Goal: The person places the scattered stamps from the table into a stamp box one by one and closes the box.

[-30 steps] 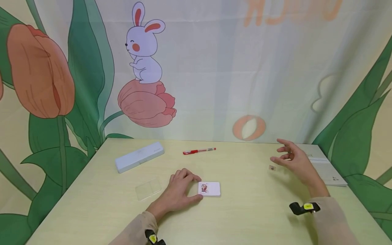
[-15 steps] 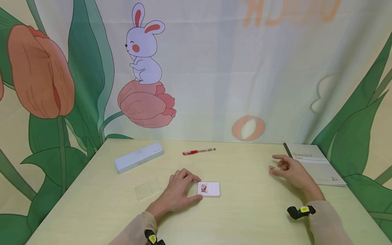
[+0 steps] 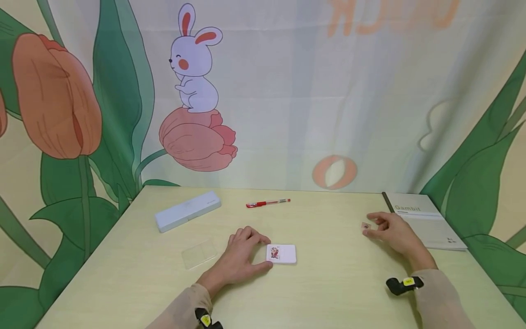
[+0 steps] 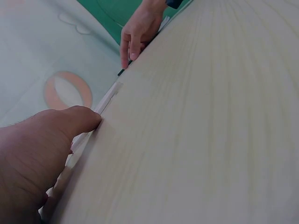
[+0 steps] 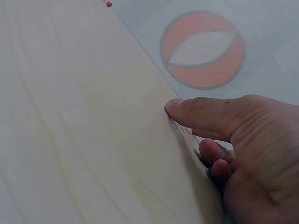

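My left hand [image 3: 241,256] rests on the table, its index finger and thumb pinching the left end of a flat white box [image 3: 288,254]. A small reddish picture shows at that end of the box. Over at the right, my right hand [image 3: 390,230] is lowered at a small square piece [image 3: 366,225] with a dark mark, lying flat. Its thumb is at the near edge and the index finger stands beyond, with a gap between them. In the right wrist view the piece is mostly hidden behind the thumb [image 5: 201,114].
A clear plastic lid [image 3: 199,254] lies left of the left hand. Further back are a pale blue pencil case [image 3: 188,211] and a red gel pen [image 3: 268,203]. Behind the right hand lies a notebook [image 3: 435,224] marked "Gambit". A printed curtain [image 3: 267,91] hangs behind the table.
My right hand has come down and towards me, its thumb and index finger now around the small square piece. The left hand and the white box have stayed put.
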